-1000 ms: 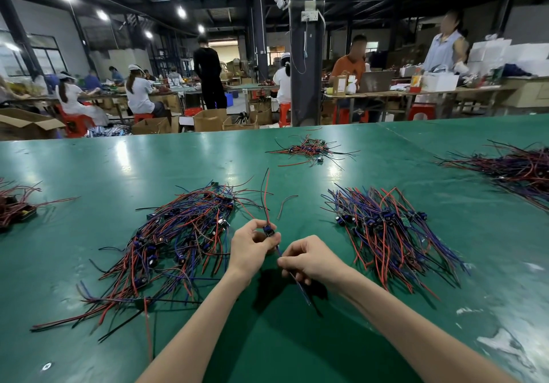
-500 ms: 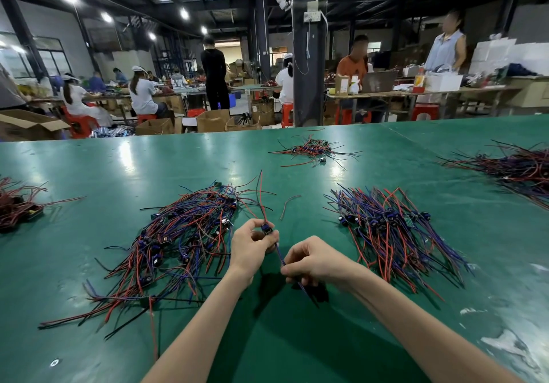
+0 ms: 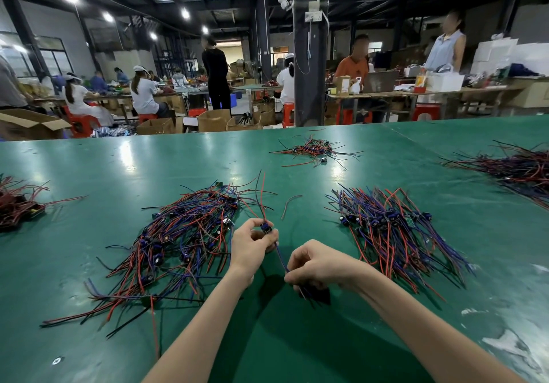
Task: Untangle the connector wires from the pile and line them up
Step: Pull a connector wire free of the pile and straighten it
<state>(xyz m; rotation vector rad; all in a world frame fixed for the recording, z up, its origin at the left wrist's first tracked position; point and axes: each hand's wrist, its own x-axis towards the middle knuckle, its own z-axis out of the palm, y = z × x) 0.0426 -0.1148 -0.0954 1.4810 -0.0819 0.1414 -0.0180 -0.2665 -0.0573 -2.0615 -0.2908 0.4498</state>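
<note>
A tangled pile of red, blue and black connector wires (image 3: 178, 240) lies on the green table (image 3: 89, 171), left of my hands. To the right lies a more ordered bunch of wires (image 3: 395, 234), fanned toward me. My left hand (image 3: 251, 246) pinches the small blue connector (image 3: 266, 228) of one connector wire; its red and black leads rise away from me. My right hand (image 3: 315, 267) pinches the blue lead (image 3: 280, 256) of that same wire, a short way below the connector. The lead's end sticks out under my right fingers.
A loose grey wire piece (image 3: 289, 204) lies just beyond my hands. Three more wire heaps sit at the far middle (image 3: 315, 151), far right (image 3: 517, 171) and left edge (image 3: 17, 204). People work at benches behind the table.
Both hands stay together on the same wire. My right hand has slid slightly down and toward me along the blue lead. The piles have not moved.
</note>
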